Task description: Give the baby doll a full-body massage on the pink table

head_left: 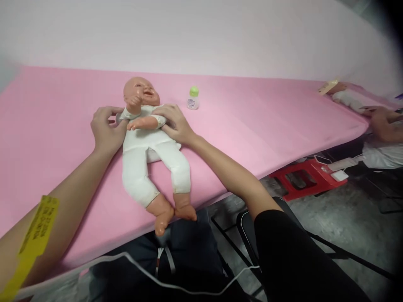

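Doll (147, 147) on the table (63, 109) before you, your left hand (105, 130) and right hand (176, 123) at either side; bottle (193, 98) behind-right; stool (307, 176) below, far right.
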A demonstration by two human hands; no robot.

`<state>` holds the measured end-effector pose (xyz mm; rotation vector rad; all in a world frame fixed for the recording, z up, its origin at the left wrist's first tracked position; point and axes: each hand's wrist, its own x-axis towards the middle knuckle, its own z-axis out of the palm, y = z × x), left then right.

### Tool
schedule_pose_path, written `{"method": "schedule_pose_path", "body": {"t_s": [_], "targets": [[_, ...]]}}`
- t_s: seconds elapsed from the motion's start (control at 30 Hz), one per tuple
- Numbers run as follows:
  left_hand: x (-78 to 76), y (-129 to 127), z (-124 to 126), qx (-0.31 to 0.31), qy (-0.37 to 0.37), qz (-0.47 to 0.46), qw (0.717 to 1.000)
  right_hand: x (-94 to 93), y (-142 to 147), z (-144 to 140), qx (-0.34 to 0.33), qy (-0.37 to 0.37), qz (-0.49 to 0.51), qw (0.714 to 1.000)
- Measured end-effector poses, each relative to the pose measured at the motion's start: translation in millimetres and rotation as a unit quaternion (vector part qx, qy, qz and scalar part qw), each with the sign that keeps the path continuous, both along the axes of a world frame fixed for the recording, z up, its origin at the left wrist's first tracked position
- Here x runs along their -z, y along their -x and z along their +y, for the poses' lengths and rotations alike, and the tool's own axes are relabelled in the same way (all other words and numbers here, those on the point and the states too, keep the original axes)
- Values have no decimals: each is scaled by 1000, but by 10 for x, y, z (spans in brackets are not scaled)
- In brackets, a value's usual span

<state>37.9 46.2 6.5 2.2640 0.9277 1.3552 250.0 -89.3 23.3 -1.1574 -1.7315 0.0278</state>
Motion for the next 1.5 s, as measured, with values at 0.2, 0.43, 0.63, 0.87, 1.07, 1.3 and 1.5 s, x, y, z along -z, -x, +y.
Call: {"method": "schedule_pose_path", "body": {"t_s": [0.2,0.43,0.63,0.87,1.07,1.3,1.5], "targets": [[-71,-6,-85,8,36,21,999,38,67,-50,25,-30,91,995],[32,42,59,-53,124,-118,984,231,-79,226,74,-30,358,930],[135,92,210,-64,216,-199,954,239,-132,290,115,-35,548,828],[56,117,64,-58,176,-159,970,119,93,108,96,-43,389,915],[-49,125,-92,42,35,-33,998,48,217,-55,9,-21,87,996],[-12,173,-75,49,43,-39,997,-16,237,-76,11,-13,76,997],[37,229,-41,54,145,-133,979,148,207,67,37,5,277,960]]}}
